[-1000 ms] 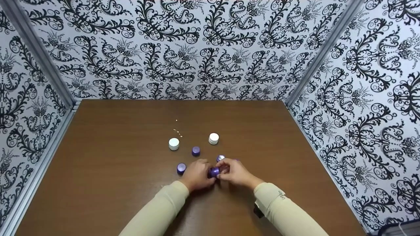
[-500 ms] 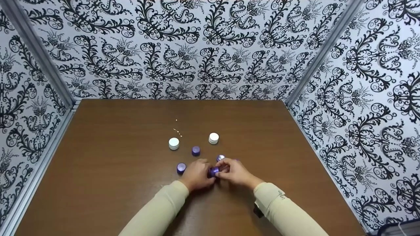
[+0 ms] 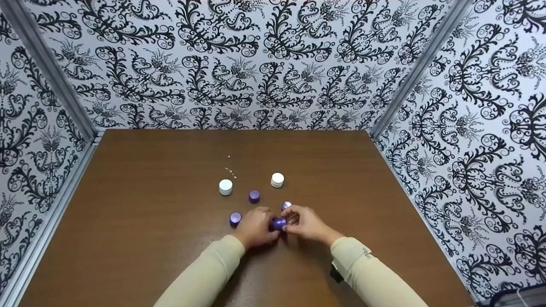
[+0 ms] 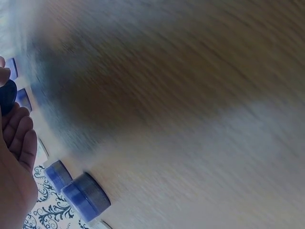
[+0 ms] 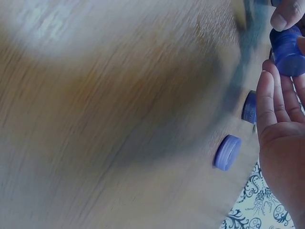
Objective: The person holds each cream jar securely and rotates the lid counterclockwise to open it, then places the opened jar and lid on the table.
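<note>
A small purple jar (image 3: 279, 224), its axis roughly level, is held between both hands. My left hand (image 3: 257, 228) grips its darker end, which shows partly behind the fingers as a dark round piece (image 4: 7, 98) in the left wrist view. At the other end, the thumb and index finger of my right hand (image 3: 311, 226) pinch the purple cylinder (image 5: 289, 53). The remaining right fingers extend below it in the right wrist view. Just beyond the right fingertips stands a purple piece with a shiny silver top (image 3: 286, 205), partly hidden by that hand.
One purple jar (image 3: 235, 218) stands left of my left hand, and another (image 3: 254, 196) stands farther back. Two white jars (image 3: 226, 187) sit behind them on the brown table (image 3: 149, 192). Small pale crumbs (image 3: 231, 172) lie beyond. A purple lid (image 5: 228, 152) rests near the right hand.
The right thumb and fingertips shift slightly at the jar's end, and a little more purple shows between the hands. The left hand and the standing jars keep their places.
</note>
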### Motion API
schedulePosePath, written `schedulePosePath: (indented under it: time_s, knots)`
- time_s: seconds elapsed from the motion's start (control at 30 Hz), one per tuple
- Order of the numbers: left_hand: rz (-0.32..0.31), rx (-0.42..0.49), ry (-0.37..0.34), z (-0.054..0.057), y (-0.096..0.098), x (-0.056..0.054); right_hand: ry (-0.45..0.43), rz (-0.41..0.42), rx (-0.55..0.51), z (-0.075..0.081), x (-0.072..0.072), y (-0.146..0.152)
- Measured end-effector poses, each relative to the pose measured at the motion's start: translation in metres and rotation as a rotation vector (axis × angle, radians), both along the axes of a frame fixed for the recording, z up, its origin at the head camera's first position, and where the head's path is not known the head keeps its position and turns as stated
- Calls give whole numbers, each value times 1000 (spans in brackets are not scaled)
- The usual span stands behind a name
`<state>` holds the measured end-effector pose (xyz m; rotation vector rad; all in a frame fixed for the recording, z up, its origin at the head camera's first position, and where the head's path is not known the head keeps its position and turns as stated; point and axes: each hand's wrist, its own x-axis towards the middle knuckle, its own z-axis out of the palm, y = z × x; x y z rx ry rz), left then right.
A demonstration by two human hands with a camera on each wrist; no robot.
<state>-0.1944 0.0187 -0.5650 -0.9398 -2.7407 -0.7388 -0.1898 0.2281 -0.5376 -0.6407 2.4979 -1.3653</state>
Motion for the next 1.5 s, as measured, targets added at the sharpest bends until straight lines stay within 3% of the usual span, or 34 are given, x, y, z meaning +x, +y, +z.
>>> schedulePosePath:
  time_s: [0.17,0.4,0.87,1.5]
  knots:
    - [5,5,1,-1,-2,-1,11,-6,7,4,1,0]
    - [10,4,-9,1,-4,0,-22,-12,-25,-7,-2,7]
    - [14,-3,-3,-2,-5,-1,12,-56,108,-10,-3,6]
    - [20,3,-1,-4,-5,-1,36,-75,120,-14,-1,5]
